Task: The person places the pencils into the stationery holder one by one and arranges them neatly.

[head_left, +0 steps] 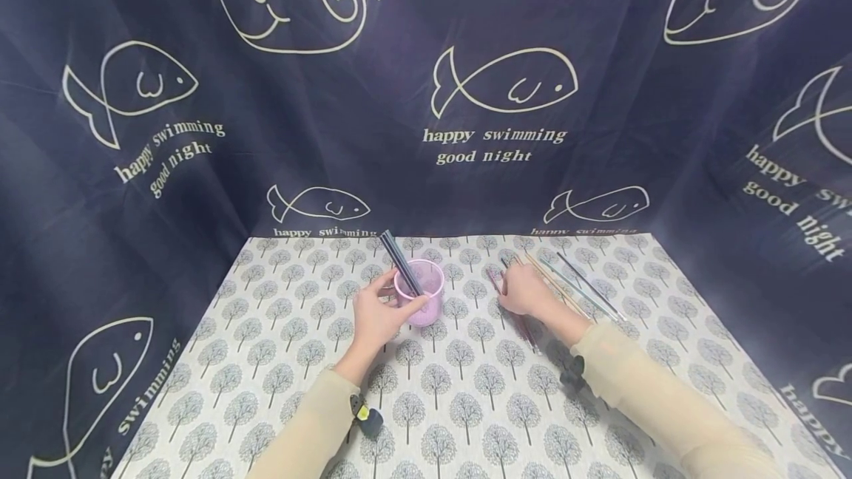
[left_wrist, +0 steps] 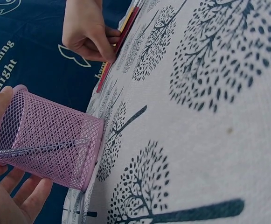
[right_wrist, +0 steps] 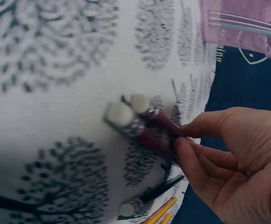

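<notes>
Over on the right side of the tree-print cloth (head_left: 459, 398), we've got the right hand (head_left: 524, 291) pinching two dark red pencils (right_wrist: 156, 143) between thumb and fingers, white erasers (right_wrist: 120, 114) sticking out. Just beside them we spot a black pencil (right_wrist: 161, 192) and some yellow pencils (right_wrist: 161, 211), with a green pencil (head_left: 586, 292) farther right. Off to the left, we see the left hand (head_left: 381, 314) wrapped round a pink mesh pen cup (left_wrist: 53, 135), dark pencils (head_left: 400, 260) leaning inside it. Behind it all, we're looking at a navy curtain (head_left: 386, 124) covered in fish and whale outlines.
</notes>
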Demonstrator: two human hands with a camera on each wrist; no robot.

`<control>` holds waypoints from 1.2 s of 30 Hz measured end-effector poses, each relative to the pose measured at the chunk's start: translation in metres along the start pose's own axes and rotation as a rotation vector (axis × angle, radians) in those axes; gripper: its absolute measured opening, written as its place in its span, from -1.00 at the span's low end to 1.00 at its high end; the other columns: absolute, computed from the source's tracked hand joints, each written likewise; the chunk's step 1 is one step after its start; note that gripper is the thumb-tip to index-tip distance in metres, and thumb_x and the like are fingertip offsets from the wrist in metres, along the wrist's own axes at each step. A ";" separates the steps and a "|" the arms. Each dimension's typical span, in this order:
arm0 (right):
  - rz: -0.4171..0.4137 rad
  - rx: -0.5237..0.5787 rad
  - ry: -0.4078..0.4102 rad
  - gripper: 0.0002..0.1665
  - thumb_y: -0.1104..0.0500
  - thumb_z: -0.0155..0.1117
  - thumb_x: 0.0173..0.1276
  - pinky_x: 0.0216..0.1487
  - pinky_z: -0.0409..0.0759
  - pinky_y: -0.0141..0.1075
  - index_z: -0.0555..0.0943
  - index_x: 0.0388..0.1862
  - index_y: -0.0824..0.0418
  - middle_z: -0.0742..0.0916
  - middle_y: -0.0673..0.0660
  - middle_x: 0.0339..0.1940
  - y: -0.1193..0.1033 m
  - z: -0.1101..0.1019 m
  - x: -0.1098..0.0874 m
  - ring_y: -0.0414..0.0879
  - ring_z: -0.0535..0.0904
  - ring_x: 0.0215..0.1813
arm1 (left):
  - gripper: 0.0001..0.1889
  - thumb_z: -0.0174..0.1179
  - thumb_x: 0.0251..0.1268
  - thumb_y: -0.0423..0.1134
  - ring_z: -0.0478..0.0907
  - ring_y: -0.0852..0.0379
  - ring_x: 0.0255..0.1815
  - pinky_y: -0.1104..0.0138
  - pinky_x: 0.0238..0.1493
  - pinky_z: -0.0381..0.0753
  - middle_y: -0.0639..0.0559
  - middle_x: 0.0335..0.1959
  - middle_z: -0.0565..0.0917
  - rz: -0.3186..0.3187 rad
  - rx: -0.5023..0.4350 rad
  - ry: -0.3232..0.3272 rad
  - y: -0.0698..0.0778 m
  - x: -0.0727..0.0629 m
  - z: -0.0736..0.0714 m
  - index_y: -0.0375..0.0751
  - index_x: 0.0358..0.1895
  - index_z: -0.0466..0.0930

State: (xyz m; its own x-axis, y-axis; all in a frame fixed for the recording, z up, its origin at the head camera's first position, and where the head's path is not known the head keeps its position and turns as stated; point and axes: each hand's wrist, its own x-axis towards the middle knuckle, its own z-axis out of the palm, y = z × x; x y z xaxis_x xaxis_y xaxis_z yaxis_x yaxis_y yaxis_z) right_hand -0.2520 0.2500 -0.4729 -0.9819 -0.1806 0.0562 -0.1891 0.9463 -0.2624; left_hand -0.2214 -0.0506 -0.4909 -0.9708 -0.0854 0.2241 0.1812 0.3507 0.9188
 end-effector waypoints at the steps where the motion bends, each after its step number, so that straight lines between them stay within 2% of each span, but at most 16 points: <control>1: -0.001 0.011 0.004 -0.65 0.26 0.46 0.17 -0.71 0.44 -0.45 0.64 -0.79 0.12 0.65 -0.02 -0.83 0.000 -0.001 0.001 -0.21 0.44 -0.75 | -0.10 0.76 -0.15 0.07 0.81 -0.15 -0.08 0.26 -0.18 0.90 -0.19 0.07 0.81 -0.001 0.004 0.001 0.000 0.000 0.000 -0.18 0.36 0.65; 4: -0.022 0.071 0.017 -0.57 0.26 0.41 0.20 -0.72 0.32 -0.48 0.52 -0.83 0.07 0.56 -0.07 -0.87 0.001 -0.009 0.007 -0.25 0.32 -0.76 | -0.09 0.76 -0.16 0.07 0.81 -0.15 -0.08 0.27 -0.19 0.90 -0.19 0.07 0.81 -0.001 0.001 0.005 0.000 0.000 0.000 -0.18 0.35 0.65; 6: -0.046 0.112 0.052 -0.63 0.25 0.39 0.20 -0.68 0.38 -0.47 0.54 -0.76 0.07 0.58 -0.07 -0.82 0.002 -0.016 0.012 -0.26 0.34 -0.73 | -0.09 0.76 -0.17 0.06 0.81 -0.15 -0.08 0.28 -0.19 0.90 -0.20 0.08 0.81 0.006 -0.010 0.004 0.000 0.000 0.000 -0.20 0.35 0.65; 8: -0.072 0.165 0.091 -0.75 0.27 0.34 0.19 -0.63 0.48 -0.40 0.61 -0.67 0.14 0.64 -0.02 -0.76 0.000 -0.024 0.018 -0.22 0.41 -0.70 | -0.09 0.77 -0.17 0.05 0.80 -0.16 -0.07 0.28 -0.19 0.90 -0.20 0.08 0.81 0.013 -0.019 0.004 0.000 0.001 -0.002 -0.21 0.35 0.65; 10: -0.086 0.189 0.158 -0.91 0.26 0.33 0.17 -0.52 0.64 -0.28 0.72 -0.50 0.23 0.74 0.07 -0.64 -0.005 -0.033 0.023 -0.15 0.55 -0.62 | -0.09 0.77 -0.17 0.04 0.81 -0.17 -0.07 0.28 -0.19 0.91 -0.21 0.08 0.81 0.023 -0.025 0.003 0.000 0.002 -0.003 -0.23 0.34 0.65; 12: -0.086 0.228 0.217 -0.89 0.25 0.32 0.18 -0.42 0.75 -0.20 0.75 -0.41 0.26 0.79 0.10 -0.57 -0.010 -0.040 0.028 -0.10 0.64 -0.56 | -0.10 0.77 -0.16 0.03 0.80 -0.18 -0.07 0.27 -0.18 0.91 -0.21 0.09 0.81 0.030 -0.029 0.003 0.000 0.003 -0.003 -0.24 0.34 0.65; 18: -0.097 0.307 0.344 -0.92 0.21 0.34 0.34 -0.24 0.74 -0.14 0.70 -0.33 0.21 0.82 0.10 -0.44 -0.035 -0.060 0.032 -0.04 0.71 -0.40 | -0.15 0.77 -0.15 -0.02 0.81 -0.13 -0.07 0.23 -0.16 0.92 -0.17 0.08 0.82 0.035 -0.023 0.006 0.001 0.002 -0.002 -0.23 0.31 0.67; 22: -0.138 0.388 0.406 -0.95 0.25 0.35 0.39 -0.17 0.82 -0.14 0.66 -0.27 0.23 0.81 0.12 -0.38 -0.051 -0.061 0.031 -0.02 0.74 -0.31 | -0.15 0.75 -0.13 -0.01 0.80 -0.12 -0.05 0.22 -0.14 0.92 -0.17 0.09 0.81 0.030 -0.023 -0.012 0.000 -0.001 -0.001 -0.22 0.33 0.66; 27: -0.207 0.459 0.456 -0.92 0.26 0.36 0.46 -0.10 0.89 -0.14 0.64 -0.17 0.27 0.82 0.17 -0.29 -0.067 -0.057 0.031 0.01 0.78 -0.23 | -0.15 0.76 -0.15 -0.03 0.80 -0.12 -0.07 0.22 -0.14 0.92 -0.21 0.06 0.82 0.023 -0.011 -0.001 0.000 -0.005 -0.002 -0.24 0.32 0.67; 33: -0.262 0.545 0.549 -0.89 0.30 0.39 0.46 -0.08 0.90 -0.19 0.64 -0.13 0.29 0.85 0.20 -0.22 -0.085 -0.061 0.033 0.05 0.82 -0.17 | -0.13 0.76 -0.13 0.00 0.83 -0.15 -0.11 0.24 -0.18 0.91 -0.25 0.10 0.81 0.040 0.001 -0.005 0.001 -0.002 -0.002 -0.25 0.33 0.66; 36: -0.310 0.596 0.552 -0.90 0.32 0.40 0.46 -0.09 0.89 -0.22 0.64 -0.13 0.30 0.84 0.20 -0.22 -0.095 -0.065 0.034 0.05 0.83 -0.17 | -0.12 0.76 -0.14 -0.01 0.84 -0.17 -0.14 0.27 -0.20 0.91 -0.26 0.14 0.80 0.032 -0.007 -0.006 0.003 0.000 -0.002 -0.25 0.34 0.66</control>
State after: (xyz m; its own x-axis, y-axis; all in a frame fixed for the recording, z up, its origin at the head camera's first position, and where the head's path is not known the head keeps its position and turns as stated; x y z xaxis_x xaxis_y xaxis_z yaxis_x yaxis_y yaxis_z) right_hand -0.2666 0.1711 -0.3839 -0.7720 -0.1048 0.6269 -0.5703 0.5497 -0.6104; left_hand -0.2203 -0.0512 -0.4881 -0.9654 -0.0690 0.2516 0.2133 0.3467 0.9134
